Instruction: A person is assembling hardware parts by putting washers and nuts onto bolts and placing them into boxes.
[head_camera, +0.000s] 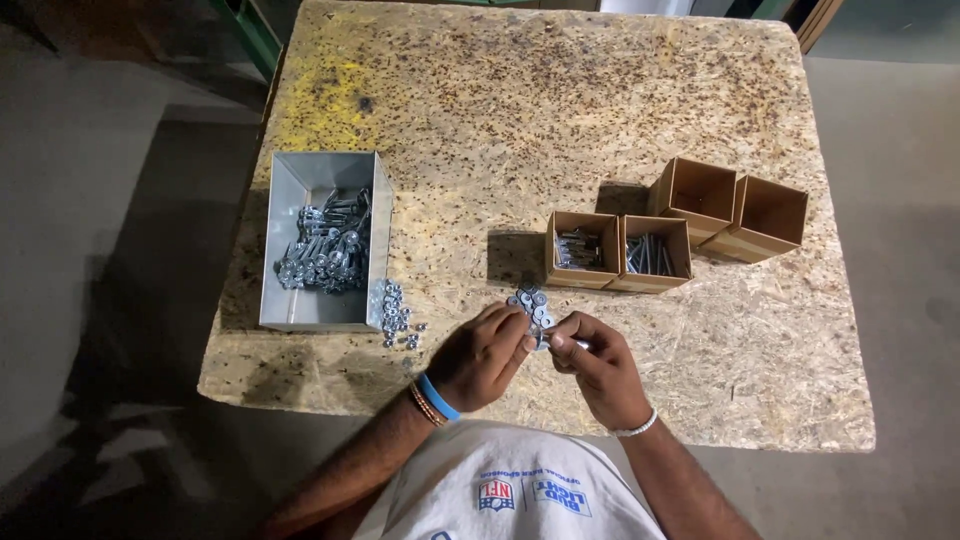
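My left hand and my right hand meet near the front edge of a chipboard table. My right hand pinches a small silver bolt between its fingertips. My left hand's fingertips touch the same small metal part at the bolt's end; what they hold is too small to tell. Just beyond the fingers lies a small pile of silver washers.
A grey metal bin with several assembled bolts stands at the left, a heap of small nuts beside it. Two small cardboard boxes hold metal parts; two more boxes at the right look empty. Dark floor surrounds the table.
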